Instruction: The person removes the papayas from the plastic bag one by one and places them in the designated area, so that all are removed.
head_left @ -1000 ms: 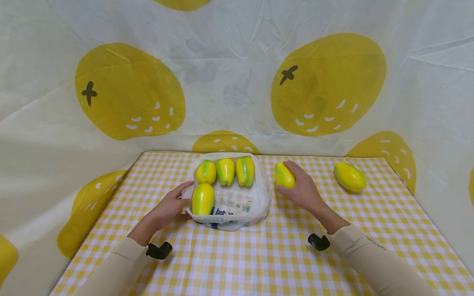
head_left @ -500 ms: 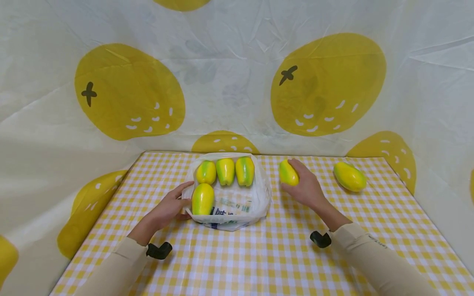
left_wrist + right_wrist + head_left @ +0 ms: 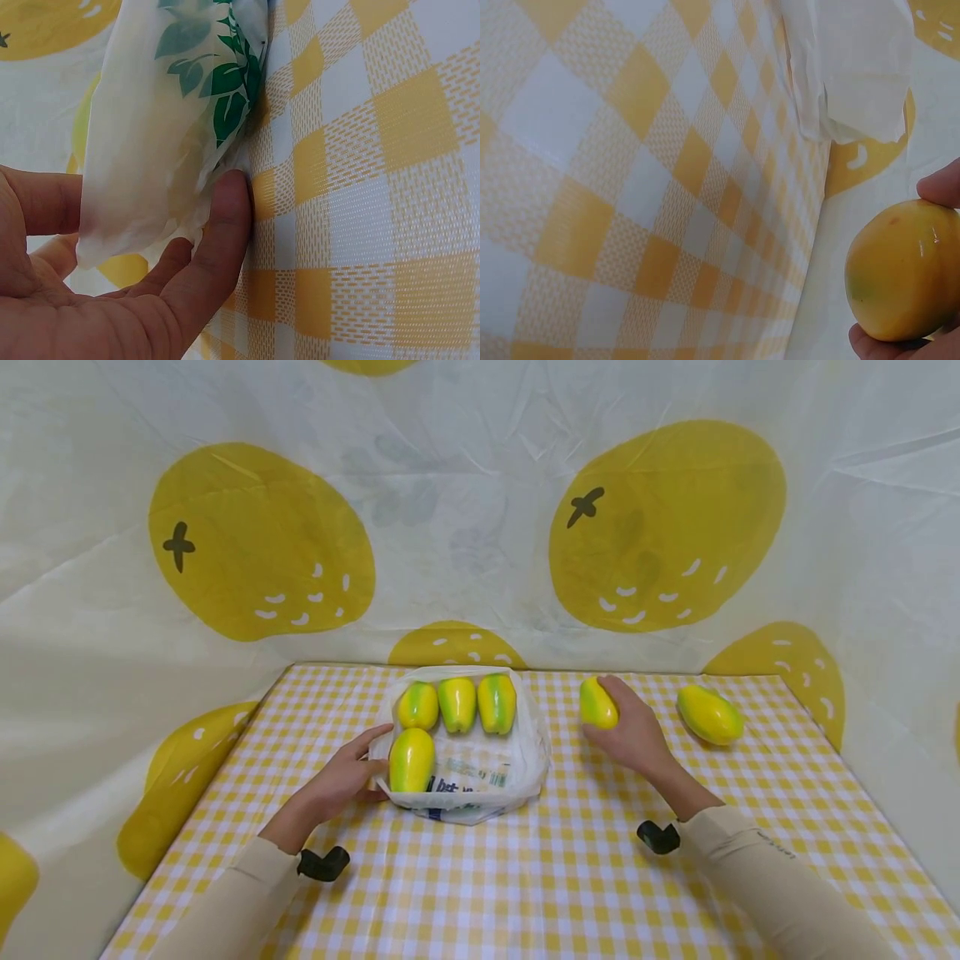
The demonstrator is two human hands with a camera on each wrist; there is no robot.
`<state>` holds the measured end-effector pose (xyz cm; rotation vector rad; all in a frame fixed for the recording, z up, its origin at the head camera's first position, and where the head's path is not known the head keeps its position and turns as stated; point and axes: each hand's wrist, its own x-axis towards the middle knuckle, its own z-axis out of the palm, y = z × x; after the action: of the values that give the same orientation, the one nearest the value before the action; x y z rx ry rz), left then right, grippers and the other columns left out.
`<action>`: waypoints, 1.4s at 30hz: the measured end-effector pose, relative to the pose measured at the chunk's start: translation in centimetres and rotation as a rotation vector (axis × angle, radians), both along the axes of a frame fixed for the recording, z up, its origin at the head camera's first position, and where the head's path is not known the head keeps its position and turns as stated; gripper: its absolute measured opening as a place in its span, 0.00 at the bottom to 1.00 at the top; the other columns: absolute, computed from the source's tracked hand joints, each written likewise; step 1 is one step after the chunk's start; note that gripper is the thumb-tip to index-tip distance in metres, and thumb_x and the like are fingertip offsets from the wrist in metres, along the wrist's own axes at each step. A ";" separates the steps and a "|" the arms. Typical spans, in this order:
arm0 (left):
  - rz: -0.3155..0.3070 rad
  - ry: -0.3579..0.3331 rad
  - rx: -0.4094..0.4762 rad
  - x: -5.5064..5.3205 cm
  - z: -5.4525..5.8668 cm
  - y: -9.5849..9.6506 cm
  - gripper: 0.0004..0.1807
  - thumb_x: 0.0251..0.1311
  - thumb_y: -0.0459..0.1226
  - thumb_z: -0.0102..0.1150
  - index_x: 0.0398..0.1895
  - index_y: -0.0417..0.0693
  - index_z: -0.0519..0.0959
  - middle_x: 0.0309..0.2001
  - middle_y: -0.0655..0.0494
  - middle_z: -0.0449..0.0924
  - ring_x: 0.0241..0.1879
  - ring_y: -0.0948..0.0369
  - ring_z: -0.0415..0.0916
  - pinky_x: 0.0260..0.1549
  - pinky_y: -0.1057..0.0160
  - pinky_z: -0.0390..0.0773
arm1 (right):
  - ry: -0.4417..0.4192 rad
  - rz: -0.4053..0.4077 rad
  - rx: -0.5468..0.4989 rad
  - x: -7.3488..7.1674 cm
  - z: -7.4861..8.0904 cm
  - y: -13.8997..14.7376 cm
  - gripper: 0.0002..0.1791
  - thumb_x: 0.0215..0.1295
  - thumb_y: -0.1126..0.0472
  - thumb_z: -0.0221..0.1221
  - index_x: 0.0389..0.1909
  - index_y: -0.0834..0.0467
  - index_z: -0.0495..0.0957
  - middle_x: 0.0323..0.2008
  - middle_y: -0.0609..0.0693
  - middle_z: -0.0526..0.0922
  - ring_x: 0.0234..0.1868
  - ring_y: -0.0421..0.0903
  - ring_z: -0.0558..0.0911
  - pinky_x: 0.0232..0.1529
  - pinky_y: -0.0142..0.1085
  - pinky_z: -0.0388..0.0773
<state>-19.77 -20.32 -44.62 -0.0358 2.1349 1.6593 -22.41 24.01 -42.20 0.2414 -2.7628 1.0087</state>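
A white plastic bag [image 3: 531,760] lies on the table with its mouth spread wide. Several glossy yellow-green papayas [image 3: 457,705] sit inside, most along the back and one at the front left. My left hand [image 3: 348,781] grips the bag's left edge, the thin wall between its digits in the left wrist view, where green leaves are printed on the bag [image 3: 161,142]. To the right of the bag, my right hand [image 3: 633,731] holds another papaya [image 3: 597,703] between thumb and fingers. That papaya [image 3: 904,270] appears raised off the cloth in the right wrist view.
One more papaya [image 3: 709,715] lies at the back right of the table. A yellow-and-white checked cloth [image 3: 480,893] covers the tabletop. Behind it hangs a pale curtain [image 3: 465,527] with large yellow fruit prints.
My right hand has shifted right and slightly back with its papaya, away from the bag. The left hand, the bag and the other papayas stay where they were.
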 end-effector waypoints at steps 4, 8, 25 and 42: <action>-0.003 0.001 0.004 -0.1 0.2 0.0 0.36 0.77 0.33 0.47 0.84 0.59 0.52 0.84 0.41 0.36 0.61 0.44 0.72 0.46 0.53 0.86 | -0.019 -0.009 0.008 -0.2 0.2 0.5 0.43 0.64 0.60 0.66 0.78 0.64 0.61 0.77 0.66 0.64 0.65 0.66 0.73 0.63 0.63 0.73; 0.003 0.000 0.016 -0.3 0.4 -0.1 0.37 0.76 0.33 0.47 0.84 0.60 0.52 0.85 0.42 0.36 0.65 0.43 0.68 0.46 0.53 0.86 | -0.014 -0.005 0.002 -0.2 0.4 0.9 0.44 0.64 0.59 0.66 0.78 0.65 0.61 0.77 0.66 0.64 0.64 0.67 0.74 0.61 0.62 0.73; -0.016 0.015 0.027 -0.3 1.2 0.3 0.37 0.77 0.32 0.46 0.85 0.58 0.50 0.85 0.40 0.36 0.63 0.44 0.69 0.46 0.53 0.85 | 0.005 -0.035 0.005 -0.8 1.0 2.9 0.43 0.63 0.59 0.66 0.78 0.63 0.61 0.77 0.67 0.65 0.67 0.68 0.73 0.63 0.63 0.72; -0.014 0.011 0.021 0.2 0.6 0.2 0.36 0.77 0.33 0.46 0.85 0.58 0.51 0.84 0.39 0.37 0.62 0.44 0.70 0.45 0.53 0.85 | -0.052 -0.038 -0.011 -0.5 0.5 4.1 0.44 0.65 0.60 0.65 0.79 0.66 0.58 0.77 0.69 0.61 0.71 0.70 0.67 0.69 0.65 0.66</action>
<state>-19.54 -20.15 -43.99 -0.0051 2.1208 1.6774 -22.95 28.11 -41.65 0.1632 -2.7960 1.0350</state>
